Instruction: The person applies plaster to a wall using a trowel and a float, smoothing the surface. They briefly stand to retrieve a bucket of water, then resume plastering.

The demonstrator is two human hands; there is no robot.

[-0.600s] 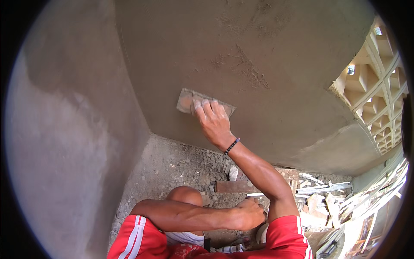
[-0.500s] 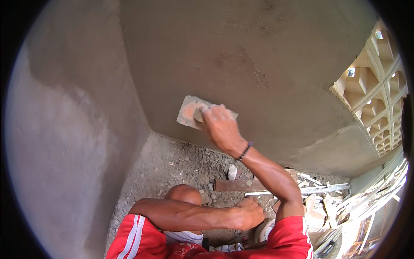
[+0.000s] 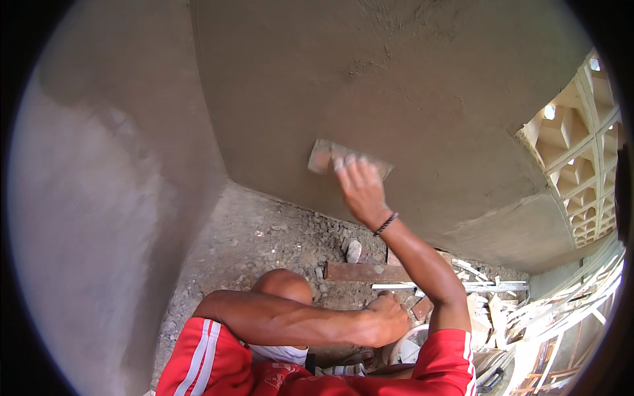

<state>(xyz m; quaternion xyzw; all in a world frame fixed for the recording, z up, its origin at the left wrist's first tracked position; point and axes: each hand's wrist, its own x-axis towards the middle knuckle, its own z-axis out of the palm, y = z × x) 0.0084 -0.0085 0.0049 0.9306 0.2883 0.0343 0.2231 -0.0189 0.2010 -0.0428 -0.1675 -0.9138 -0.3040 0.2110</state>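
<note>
Nearest to me, my L hand (image 3: 388, 320) is curled beside 1 pale round container (image 3: 392, 354) (whether it grips something, I cannot tell). Just past it lies 1 brown plank (image 3: 363, 271). My R hand (image 3: 362, 191), w/ 1 dark bracelet (image 3: 386, 224), is clamped on 1 float (image 3: 321, 158), which is against the front wall (image 3: 449, 152). Walls are 2 in total, incl. the left wall (image 3: 99, 231); far right, 1 lattice (image 3: 574, 155). Vs. 0.5 sec. ago, the float is further right, away from the corner.
</note>
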